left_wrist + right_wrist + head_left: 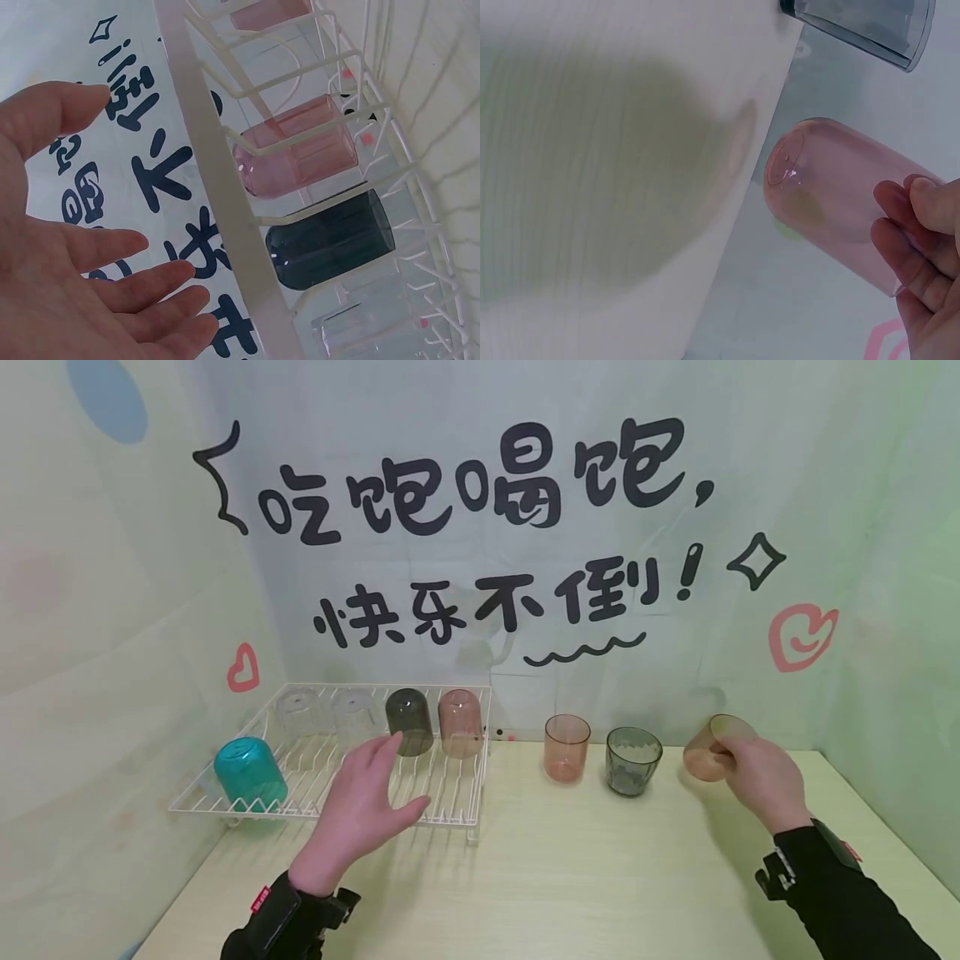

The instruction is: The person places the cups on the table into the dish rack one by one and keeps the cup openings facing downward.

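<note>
My right hand pinches a clear pink glass near its rim, thumb against fingers. In the right wrist view the pink glass is tilted, its rounded base pointing away from the hand. Left of it stand a grey ribbed glass and an orange-pink glass, both upright. My left hand, thumb apart from the fingers and holding nothing, hovers by the front of a white wire rack. Upside down on that rack are a dark grey glass and a pink tumbler.
At the rack's front left corner leans a teal glass. Two clear glasses sit along the rack's back. A pale wooden tabletop runs to a printed cloth backdrop behind, with cloth on both sides.
</note>
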Demonstrator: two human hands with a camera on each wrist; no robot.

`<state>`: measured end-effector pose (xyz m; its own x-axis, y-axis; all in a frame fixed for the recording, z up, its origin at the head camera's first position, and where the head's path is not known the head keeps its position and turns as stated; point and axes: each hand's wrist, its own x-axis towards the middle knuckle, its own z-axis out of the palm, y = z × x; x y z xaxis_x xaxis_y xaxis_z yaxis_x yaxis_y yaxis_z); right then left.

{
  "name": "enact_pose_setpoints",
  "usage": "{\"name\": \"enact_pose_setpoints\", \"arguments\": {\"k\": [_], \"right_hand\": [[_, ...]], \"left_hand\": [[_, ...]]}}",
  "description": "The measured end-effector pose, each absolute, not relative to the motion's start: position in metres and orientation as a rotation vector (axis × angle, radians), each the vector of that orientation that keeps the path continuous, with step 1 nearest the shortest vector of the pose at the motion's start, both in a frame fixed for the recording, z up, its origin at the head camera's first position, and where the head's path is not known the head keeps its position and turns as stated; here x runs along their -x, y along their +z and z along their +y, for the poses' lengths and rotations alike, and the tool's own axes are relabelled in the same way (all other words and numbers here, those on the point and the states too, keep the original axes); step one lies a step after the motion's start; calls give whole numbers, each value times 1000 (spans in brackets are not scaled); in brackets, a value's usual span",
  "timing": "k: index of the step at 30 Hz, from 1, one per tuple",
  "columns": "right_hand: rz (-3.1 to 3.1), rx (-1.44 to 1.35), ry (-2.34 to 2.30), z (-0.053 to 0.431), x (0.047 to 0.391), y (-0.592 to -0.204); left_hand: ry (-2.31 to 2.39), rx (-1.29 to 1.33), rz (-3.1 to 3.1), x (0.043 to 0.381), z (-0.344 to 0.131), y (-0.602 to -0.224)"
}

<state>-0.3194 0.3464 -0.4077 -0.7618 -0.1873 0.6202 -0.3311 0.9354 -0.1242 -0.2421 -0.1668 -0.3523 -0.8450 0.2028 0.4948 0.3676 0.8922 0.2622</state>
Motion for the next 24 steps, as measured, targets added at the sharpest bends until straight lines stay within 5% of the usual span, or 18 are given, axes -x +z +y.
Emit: {"name": "enact_pose_setpoints", "arguments": {"k": [24], "right_hand": [[-2228, -439, 247, 343, 289, -385]], "left_hand": [[-601, 469, -2548, 245, -147, -353]]}}
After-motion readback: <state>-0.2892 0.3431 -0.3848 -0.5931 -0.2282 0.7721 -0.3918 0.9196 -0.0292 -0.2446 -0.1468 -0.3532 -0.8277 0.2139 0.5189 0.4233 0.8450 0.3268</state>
